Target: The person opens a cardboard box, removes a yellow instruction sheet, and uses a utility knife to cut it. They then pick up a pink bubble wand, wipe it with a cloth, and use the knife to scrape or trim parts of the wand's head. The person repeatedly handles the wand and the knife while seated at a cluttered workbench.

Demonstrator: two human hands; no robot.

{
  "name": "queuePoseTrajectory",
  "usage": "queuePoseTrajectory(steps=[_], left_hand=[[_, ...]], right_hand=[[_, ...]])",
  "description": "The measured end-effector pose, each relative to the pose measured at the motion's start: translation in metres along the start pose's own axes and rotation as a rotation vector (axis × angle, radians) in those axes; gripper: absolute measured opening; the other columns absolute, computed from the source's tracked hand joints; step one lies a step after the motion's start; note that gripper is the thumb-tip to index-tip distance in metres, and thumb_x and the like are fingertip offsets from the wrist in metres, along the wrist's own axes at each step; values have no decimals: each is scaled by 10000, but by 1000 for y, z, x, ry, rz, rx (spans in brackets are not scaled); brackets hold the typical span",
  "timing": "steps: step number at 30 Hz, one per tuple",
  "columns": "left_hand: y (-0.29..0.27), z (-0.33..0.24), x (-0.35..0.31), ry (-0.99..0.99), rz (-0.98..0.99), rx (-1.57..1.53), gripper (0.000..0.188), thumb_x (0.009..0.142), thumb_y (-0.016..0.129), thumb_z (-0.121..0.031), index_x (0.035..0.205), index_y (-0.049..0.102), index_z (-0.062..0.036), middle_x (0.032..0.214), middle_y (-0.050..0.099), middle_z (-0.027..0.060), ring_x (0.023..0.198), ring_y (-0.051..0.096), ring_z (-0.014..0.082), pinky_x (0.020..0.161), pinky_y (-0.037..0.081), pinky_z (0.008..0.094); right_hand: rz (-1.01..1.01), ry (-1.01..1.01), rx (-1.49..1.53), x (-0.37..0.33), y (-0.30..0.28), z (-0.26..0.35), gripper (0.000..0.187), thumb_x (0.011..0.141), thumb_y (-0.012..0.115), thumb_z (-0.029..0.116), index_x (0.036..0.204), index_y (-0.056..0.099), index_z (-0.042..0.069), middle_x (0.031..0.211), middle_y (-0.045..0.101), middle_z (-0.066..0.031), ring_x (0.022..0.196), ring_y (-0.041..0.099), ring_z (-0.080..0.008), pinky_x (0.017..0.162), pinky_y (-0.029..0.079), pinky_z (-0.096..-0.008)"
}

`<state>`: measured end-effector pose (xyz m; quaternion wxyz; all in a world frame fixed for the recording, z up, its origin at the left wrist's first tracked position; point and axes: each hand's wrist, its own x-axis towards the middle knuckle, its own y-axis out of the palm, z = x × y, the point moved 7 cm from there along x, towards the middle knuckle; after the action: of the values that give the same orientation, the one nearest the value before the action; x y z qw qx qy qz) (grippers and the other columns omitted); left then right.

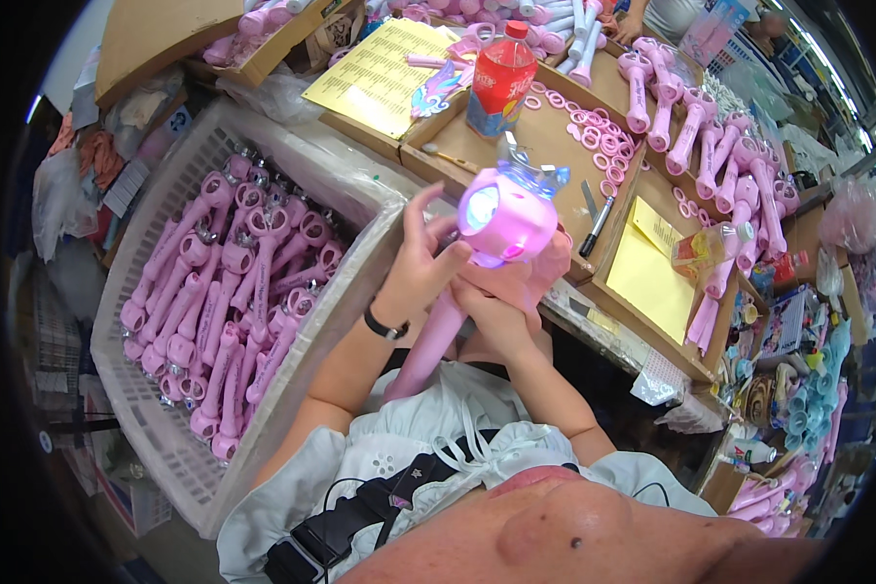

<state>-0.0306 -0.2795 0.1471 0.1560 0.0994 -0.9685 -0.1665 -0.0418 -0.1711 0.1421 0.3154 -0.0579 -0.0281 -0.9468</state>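
A pink toy wand is held up in front of me, its round head glowing white and violet at the left side. A clear blue crown-shaped piece sits on top of the head. My right hand is closed round the wand just below the head, beside a pink flared piece. From there the pink handle slants down toward my lap. Beside the lit side is my left hand, fingers apart and thumb close to the head; whether the thumb touches it I cannot tell.
At left stands a white plastic crate full of pink wands. On the bench are a red-labelled bottle, pink rings, a black marker, yellow sheets and more pink wand parts. Another person's arm shows at the far side.
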Motion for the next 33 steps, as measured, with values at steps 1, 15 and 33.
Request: queuePoseTrajectory(steps=[1, 15, 33], left_hand=[[3, -6, 6, 4, 42, 37, 799, 819, 685, -347, 1370, 200, -32, 1286, 420, 162, 1135, 465, 199, 951, 387, 322], [-55, -48, 20, 199, -445, -401, 811, 835, 291, -719, 1259, 414, -38, 1102, 577, 112, 922, 616, 245, 787, 515, 351], [1, -13, -32, 49, -84, 655, 903, 712, 762, -410, 1376, 289, -21, 1273, 495, 155, 1120, 522, 214, 922, 436, 314]], right_hand=[[122, 2, -281, 6, 2, 4, 209, 812, 632, 185, 993, 669, 87, 920, 632, -15, 851, 593, -119, 717, 466, -255], [483, 255, -238, -58, 10, -23, 142, 805, 636, 101, 929, 601, 40, 892, 604, -37, 843, 575, -160, 708, 458, -264], [-46, -213, -48, -15, -16, 25, 410, 938, 463, 334, 1146, 490, -19, 1026, 543, -87, 780, 518, -117, 694, 396, -241]])
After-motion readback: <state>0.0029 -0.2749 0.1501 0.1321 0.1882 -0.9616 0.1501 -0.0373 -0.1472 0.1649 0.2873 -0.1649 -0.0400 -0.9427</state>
